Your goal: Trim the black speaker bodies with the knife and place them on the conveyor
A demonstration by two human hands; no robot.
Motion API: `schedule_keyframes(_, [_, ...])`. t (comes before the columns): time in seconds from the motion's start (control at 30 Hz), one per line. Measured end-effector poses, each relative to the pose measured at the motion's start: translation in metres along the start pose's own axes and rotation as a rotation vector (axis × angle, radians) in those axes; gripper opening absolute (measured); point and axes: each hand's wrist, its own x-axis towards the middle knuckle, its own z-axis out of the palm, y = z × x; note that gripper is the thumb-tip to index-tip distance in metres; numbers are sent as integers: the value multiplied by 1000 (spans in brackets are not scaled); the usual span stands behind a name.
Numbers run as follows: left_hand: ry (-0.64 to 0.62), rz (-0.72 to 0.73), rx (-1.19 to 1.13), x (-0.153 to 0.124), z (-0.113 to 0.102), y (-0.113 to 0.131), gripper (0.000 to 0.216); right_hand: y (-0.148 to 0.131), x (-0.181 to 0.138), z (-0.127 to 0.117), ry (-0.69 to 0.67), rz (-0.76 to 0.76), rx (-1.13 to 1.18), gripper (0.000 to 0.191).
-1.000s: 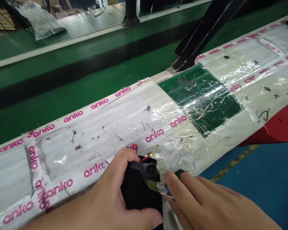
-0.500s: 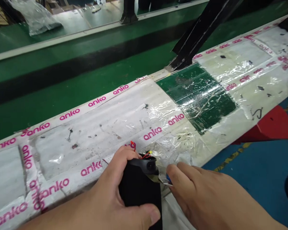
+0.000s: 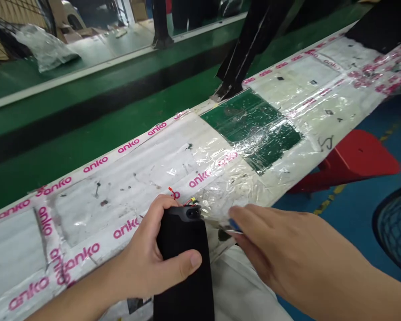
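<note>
My left hand (image 3: 153, 254) grips a long black casing (image 3: 183, 267) with a fabric-like surface, its thumb lying across the front. A dark plastic end cap (image 3: 194, 212) with a round hole forms the top of the casing. Thin wires with a yellow connector (image 3: 193, 200) stick out behind that cap, and a small red connector (image 3: 171, 191) shows above my left fingers. To the right, apart from the casing, my right hand (image 3: 280, 249) is closed on a small blue-handled tool (image 3: 234, 224) with a thin shiny edge. Its kind is mostly hidden by my fingers.
A bench covered in white sheets and clear film (image 3: 137, 178) runs diagonally, edged with pink "anko" tape and holding a green patch (image 3: 254, 129). Behind it lies a green surface (image 3: 120, 107) with a black post (image 3: 240, 49). At right are a red stool (image 3: 361, 154) and a mesh basket (image 3: 397, 227).
My right hand and its tool have moved away from the casing's top end, where they were close against it. The casing looks more upright, and the view has shifted to the right.
</note>
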Motion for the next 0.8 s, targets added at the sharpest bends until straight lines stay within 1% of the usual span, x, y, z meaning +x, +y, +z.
schedule_keyframes(0.07, [-11,6,-17,-1,0,-2,49,2,-8,-1,101,17,-8,19])
schedule_keyframes(0.1, [-16,15,-10,-1,0,-3,49,2,-11,0,112,29,4,21])
schedule_keyframes(0.17, [-9,33,55,-2,-2,-4,51,1,-17,6,66,62,66,22])
schedule_keyframes(0.23, [3,31,199,-5,-8,-1,56,-4,-21,14,13,118,177,20])
schedule_keyframes(0.3, [54,29,347,-12,-16,7,64,-11,-22,22,-37,193,320,16])
schedule_keyframes(0.37, [94,45,437,-20,-26,18,69,-21,-22,28,-67,244,467,15])
schedule_keyframes(0.4, [91,60,456,-24,-30,24,71,-25,-22,31,-77,261,527,16])
schedule_keyframes(0.47, [23,70,482,-29,-34,34,72,-34,-22,36,-87,286,604,17])
schedule_keyframes(0.53, [-40,35,517,-29,-33,42,65,-39,-22,41,-95,306,619,18])
schedule_keyframes(0.57, [-40,6,538,-27,-30,44,58,-41,-22,43,-94,305,606,18])
schedule_keyframes(0.6, [-12,-25,563,-25,-28,45,51,-41,-22,46,-87,297,590,18])
schedule_keyframes(0.63, [30,-65,585,-22,-26,46,51,-41,-22,48,-77,286,576,18])
schedule_keyframes(0.7, [112,-159,597,-16,-24,44,63,-39,-24,51,-54,270,562,17])
schedule_keyframes(0.73, [123,-216,565,-14,-25,41,63,-38,-24,51,-40,261,560,17])
schedule_keyframes(0.77, [101,-257,493,-12,-28,38,61,-37,-24,51,-26,247,556,16])
schedule_keyframes(0.8, [52,-262,382,-10,-30,33,57,-35,-24,50,-14,224,545,16])
